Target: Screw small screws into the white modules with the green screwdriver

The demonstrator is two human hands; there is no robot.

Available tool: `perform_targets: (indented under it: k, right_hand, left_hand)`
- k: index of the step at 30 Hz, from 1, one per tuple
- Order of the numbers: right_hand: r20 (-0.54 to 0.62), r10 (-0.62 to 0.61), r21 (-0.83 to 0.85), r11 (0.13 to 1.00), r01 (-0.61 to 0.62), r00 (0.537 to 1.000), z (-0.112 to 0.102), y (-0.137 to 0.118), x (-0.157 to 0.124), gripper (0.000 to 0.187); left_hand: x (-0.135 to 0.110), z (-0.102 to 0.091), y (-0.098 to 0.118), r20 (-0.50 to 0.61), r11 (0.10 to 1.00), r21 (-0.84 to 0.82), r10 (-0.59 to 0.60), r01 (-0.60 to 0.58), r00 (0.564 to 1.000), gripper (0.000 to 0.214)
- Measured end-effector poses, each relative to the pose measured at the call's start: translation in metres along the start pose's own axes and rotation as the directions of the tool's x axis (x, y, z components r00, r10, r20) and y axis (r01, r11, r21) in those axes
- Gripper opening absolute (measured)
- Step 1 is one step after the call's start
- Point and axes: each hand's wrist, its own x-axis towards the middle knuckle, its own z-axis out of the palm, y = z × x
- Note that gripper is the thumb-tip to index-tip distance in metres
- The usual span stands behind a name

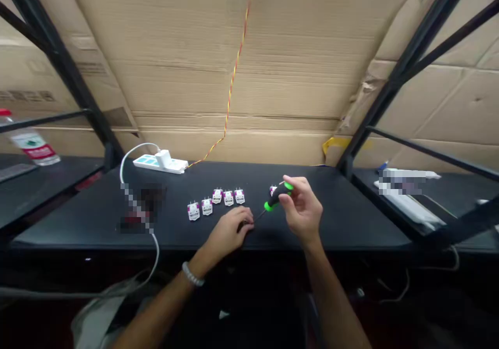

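My right hand [304,209] grips a screwdriver [278,195] with a black and green handle. Its thin shaft slants down and left to the fingers of my left hand [231,229]. Those fingers are curled together low over the table; whatever they hold is hidden. Just beyond my left hand lie several small white and purple plug-like parts with metal pins, one of them a white part [228,198] in the middle of the group. Another such part [273,189] is mostly covered by the screwdriver and my right hand.
On the black table [343,219], a white power strip [160,163] with a charger sits at the back left, its white cable [121,168] looping forward. A twisted red-yellow wire [233,79] hangs behind. Black metal frames [380,105] flank both sides; a bottle [37,146] stands far left.
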Motion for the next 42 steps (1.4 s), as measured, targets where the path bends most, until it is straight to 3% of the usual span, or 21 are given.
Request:
perform_targets:
  k: [10,17,26,31,42]
  right_hand:
    - [0.0,-0.017,-0.044,0.999,0.017,1.0,0.001,0.001,-0.001,0.034]
    - [0.029,0.003,0.039,0.999,-0.004,1.0,0.006,-0.002,-0.002,0.042]
    - [0.111,-0.023,0.016,1.0,0.021,0.994,0.004,-0.006,-0.001,0.047]
    - [0.119,-0.02,0.086,0.996,0.01,0.993,0.008,-0.006,-0.003,0.044]
    - [0.161,-0.087,-0.174,0.978,0.115,0.983,0.031,-0.015,0.023,0.027]
  left_hand:
    - [-0.001,0.002,-0.001,-0.015,1.0,0.007,-0.006,0.006,1.0,0.012]
    - [0.0,0.002,0.001,-0.015,1.0,-0.003,-0.015,0.015,1.0,0.013]
    - [-0.001,0.004,-0.002,-0.021,1.0,-0.017,-0.006,0.006,1.0,0.014]
    - [0.0,0.002,0.001,-0.017,1.0,-0.013,-0.017,0.016,1.0,0.014]
    - [0.001,0.002,-0.001,-0.011,0.998,-0.055,-0.036,0.035,0.999,0.015]
